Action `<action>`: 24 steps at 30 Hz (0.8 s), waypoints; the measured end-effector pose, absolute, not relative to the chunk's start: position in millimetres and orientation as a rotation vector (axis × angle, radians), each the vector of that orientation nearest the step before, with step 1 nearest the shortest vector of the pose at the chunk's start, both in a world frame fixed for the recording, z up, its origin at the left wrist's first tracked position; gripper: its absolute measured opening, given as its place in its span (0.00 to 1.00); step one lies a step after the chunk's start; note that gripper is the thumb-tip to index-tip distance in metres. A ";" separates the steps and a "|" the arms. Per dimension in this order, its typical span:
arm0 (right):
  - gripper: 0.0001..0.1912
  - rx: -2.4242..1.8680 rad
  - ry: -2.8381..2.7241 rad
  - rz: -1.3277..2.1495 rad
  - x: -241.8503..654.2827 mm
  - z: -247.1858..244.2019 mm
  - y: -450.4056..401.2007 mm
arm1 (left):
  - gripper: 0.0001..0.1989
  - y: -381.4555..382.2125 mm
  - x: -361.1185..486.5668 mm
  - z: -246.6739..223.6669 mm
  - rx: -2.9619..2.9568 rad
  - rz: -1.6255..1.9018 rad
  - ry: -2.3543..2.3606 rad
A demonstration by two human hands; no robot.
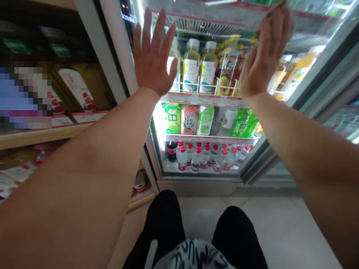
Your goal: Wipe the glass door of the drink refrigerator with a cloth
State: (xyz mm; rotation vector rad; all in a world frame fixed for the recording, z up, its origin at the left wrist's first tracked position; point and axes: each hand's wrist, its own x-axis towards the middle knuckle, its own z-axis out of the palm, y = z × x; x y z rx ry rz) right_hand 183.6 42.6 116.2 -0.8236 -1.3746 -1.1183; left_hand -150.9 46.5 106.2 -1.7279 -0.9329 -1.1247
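Person facing a lit drinks cooler, both arms reaching up and in.

Left hand: back of hand toward us, fingers spread well apart, thumb out to the side. Grip is open-fingered, sits in front of the left end of the upper bottle row and partly covers a bottle there. Contact: can't tell.

Right hand: raised at about the same height, thumb side facing left, fingers straight and close together. Fingertips blurred, so can't tell if this grip has anything in it. Nearest stock is the yellow-capped bottles, just left of it as seen from here.

Between the hands: white-capped tea bottles, upright behind a low white wire guard, price strip below. Orange drink bottles are right of the right hand.

Shelf below: green-labelled bottle, red-labelled bottle, pale green bottle, more bright green ones farther right. Bottom level: red-capped clear bottles in a cluster, dark bottle at its left end.

Left of cooler: wooden shelf with large dark bottles. Lower down: black-clad knees above pale floor tiles.
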 end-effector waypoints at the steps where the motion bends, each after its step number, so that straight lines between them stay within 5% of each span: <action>1: 0.29 -0.849 -1.473 -1.111 174.5 101.9 33.8 | 0.40 48.3 -151.6 105.9 -1.715 -1.124 -0.918; 6: 0.28 -0.864 -1.925 -1.124 145.2 97.6 6.3 | 0.42 57.6 -155.9 104.4 -1.642 -1.122 -0.802; 11: 0.31 -0.973 -1.554 -1.092 113.0 122.1 9.1 | 0.39 51.8 -155.0 104.9 -1.722 -1.117 -0.865; 18: 0.30 -0.866 -1.946 -1.025 73.9 108.6 -3.0 | 0.38 36.3 -151.5 106.0 -1.740 -1.069 -0.951; 24: 0.33 -0.973 -1.620 -1.078 41.0 139.8 -2.9 | 0.39 40.9 -151.6 107.2 -1.765 -1.133 -0.938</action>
